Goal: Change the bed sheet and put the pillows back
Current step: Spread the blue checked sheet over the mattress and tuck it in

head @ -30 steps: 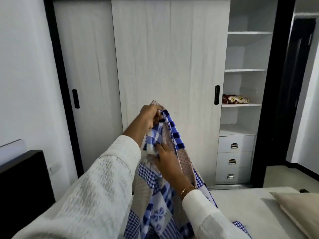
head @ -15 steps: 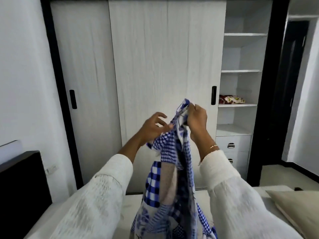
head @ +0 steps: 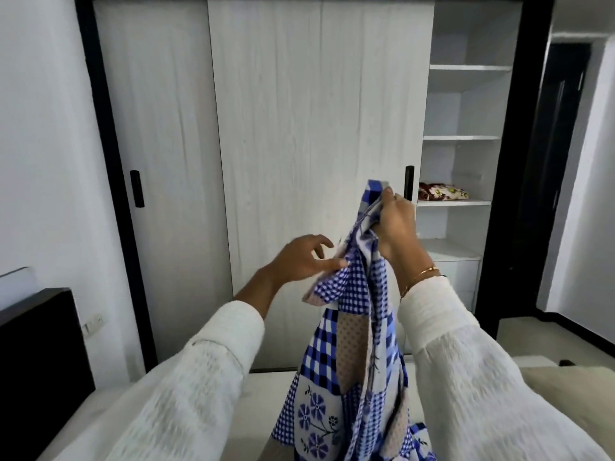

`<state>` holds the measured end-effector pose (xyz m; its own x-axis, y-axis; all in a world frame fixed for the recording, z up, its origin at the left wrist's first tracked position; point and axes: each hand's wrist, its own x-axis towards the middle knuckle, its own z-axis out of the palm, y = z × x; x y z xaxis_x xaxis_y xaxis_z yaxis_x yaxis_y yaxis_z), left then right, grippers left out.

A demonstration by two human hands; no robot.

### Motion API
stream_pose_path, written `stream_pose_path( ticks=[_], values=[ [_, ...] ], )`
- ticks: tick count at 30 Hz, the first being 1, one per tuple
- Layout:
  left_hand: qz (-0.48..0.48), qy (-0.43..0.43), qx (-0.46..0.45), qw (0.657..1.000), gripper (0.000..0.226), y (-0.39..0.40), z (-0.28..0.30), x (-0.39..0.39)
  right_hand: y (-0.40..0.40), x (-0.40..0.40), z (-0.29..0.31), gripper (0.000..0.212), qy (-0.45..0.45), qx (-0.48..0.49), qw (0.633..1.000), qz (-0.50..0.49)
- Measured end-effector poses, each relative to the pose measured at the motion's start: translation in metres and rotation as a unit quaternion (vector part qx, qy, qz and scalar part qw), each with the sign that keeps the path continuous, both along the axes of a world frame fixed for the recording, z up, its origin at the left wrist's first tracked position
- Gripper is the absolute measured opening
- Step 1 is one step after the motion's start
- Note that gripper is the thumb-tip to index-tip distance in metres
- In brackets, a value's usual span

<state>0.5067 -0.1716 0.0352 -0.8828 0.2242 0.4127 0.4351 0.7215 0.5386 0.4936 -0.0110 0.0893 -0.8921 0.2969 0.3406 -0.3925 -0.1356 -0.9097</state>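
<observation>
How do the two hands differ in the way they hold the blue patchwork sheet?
The right hand is raised high, its grip bunched round the blue patchwork sheet's top corner; the left hand sits lower, pinching an edge with its other fingers spread. Both wear white sleeves.

We faced a pale wood-grain sliding wardrobe (head: pixel 319 161) in a black frame; open white shelves (head: pixel 462 138) stood at its right; white walls (head: pixel 43 144) flanked it; a dark doorway (head: pixel 559 161) lay beyond.

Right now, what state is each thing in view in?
bed sheet: bunched, hanging from the hands over the mattress
right hand: grips the sheet's top
left hand: pinches a fold lower down
wardrobe doors: slid left, shelves exposed
folded cloth: lying on a shelf
</observation>
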Motion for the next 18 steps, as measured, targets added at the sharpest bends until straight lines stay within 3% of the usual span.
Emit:
stream_pose_path(
  ticks=[3,6,7,9,10,11,12,14,16,18],
  values=[
    [0.019,0.038,-0.062,0.997,0.036,0.007,-0.015,-0.011,-0.01,0.007,-0.012,0.038,-0.001,0.007,0.999,0.034],
    [0.135,0.052,0.053,0.988,0.026,-0.011,-0.008,-0.018,0.003,0.004,-0.021,0.036,-0.014,0.027,0.999,-0.021],
    [0.189,0.034,0.135,0.972,0.025,-0.023,-0.005,-0.022,0.012,0.001,-0.025,0.036,-0.03,-0.004,0.998,-0.048],
    [0.277,0.022,0.34,0.899,0.022,-0.055,0.003,-0.034,0.031,-0.009,-0.034,0.036,-0.072,-0.101,0.988,-0.095],
    [0.32,0.043,0.4,0.858,0.02,-0.074,0.005,-0.04,0.038,-0.012,-0.036,0.035,-0.086,-0.14,0.98,-0.109],
    [0.357,0.068,0.403,0.84,0.024,-0.088,0.007,-0.043,0.042,-0.014,-0.037,0.034,-0.092,-0.185,0.972,-0.115],
    [0.375,0.076,0.363,0.85,0.029,-0.095,0.009,-0.044,0.043,-0.012,-0.039,0.032,-0.099,-0.235,0.961,-0.105],
    [0.358,0.055,0.206,0.909,0.045,-0.092,0.008,-0.041,0.042,-0.012,-0.043,0.027,-0.09,-0.335,0.937,-0.042],
    [0.347,0.075,0.054,0.933,0.063,-0.074,0.004,-0.033,0.033,-0.003,-0.033,0.013,-0.088,-0.421,0.903,0.028],
    [0.272,0.111,-0.008,0.956,0.07,-0.052,0.0,-0.023,0.019,0.004,-0.023,0.01,-0.084,-0.476,0.872,0.078]
  ],
)
